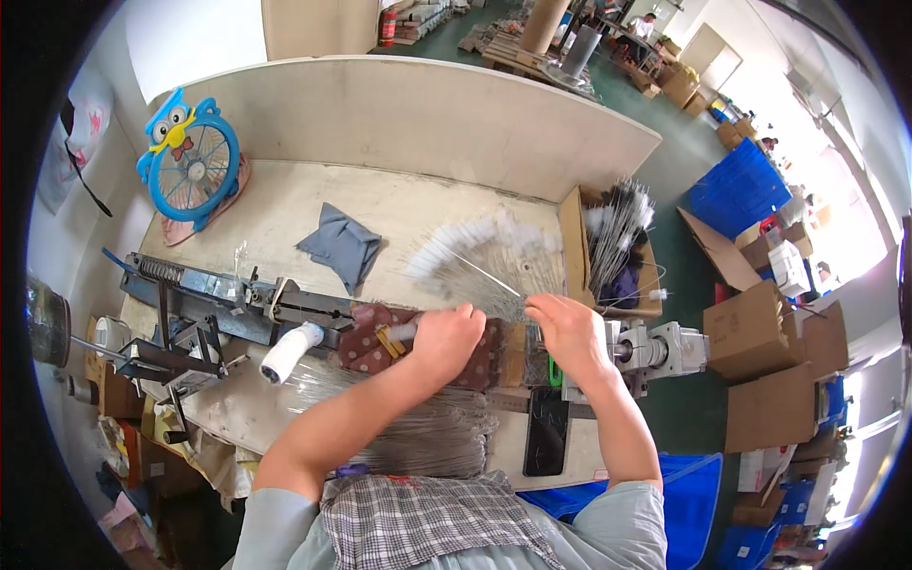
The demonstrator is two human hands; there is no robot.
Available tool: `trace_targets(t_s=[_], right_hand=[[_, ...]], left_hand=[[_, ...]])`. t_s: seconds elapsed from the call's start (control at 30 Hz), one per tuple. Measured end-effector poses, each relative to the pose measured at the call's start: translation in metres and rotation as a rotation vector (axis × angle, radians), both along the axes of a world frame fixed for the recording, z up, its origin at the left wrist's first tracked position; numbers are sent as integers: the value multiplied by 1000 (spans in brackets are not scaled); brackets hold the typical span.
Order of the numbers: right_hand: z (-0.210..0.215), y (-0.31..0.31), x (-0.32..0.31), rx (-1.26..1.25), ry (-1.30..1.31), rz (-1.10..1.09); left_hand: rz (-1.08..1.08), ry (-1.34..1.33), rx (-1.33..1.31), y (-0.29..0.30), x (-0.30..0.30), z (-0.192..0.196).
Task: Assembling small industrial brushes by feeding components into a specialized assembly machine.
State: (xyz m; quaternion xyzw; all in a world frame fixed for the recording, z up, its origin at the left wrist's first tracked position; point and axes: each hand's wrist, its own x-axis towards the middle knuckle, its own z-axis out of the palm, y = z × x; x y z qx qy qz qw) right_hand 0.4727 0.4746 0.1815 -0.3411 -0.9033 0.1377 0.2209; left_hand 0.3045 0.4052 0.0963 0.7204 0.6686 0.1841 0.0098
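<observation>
Wire brush (404, 332) clenched in left hand (446, 337) fingers; right hand (568, 332) fingers curled on metal machine (646, 350).

Thin wire brush (475, 271) lies slanted, white bristles fanned out.
</observation>
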Motion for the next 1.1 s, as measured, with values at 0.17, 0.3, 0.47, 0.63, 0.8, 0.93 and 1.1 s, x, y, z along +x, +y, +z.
trace_targets(t_s=[0.17, 0.3, 0.47, 0.63, 0.8, 0.93, 1.1], right_hand=[[5, 2, 0, -186, -86, 139], [15, 1, -28, -106, 92, 332], [-7, -20, -108, -88, 204, 522], [-28, -39, -151, -53, 154, 466], [-27, -49, -164, -44, 29, 414], [-21, -53, -166, -59, 34, 399], [-12, -48, -158, -47, 21, 389]], left_hand=[[-28, 83, 173, 26, -23, 2], [-55, -175, 244, -30, -21, 22], [147, -536, 109, -126, -46, 20], [652, -1497, -50, -168, -84, 20], [657, -2148, 66, -151, -93, 24], [469, -1264, -227, -132, -93, 0], [632, -892, -258, -124, -101, 4]])
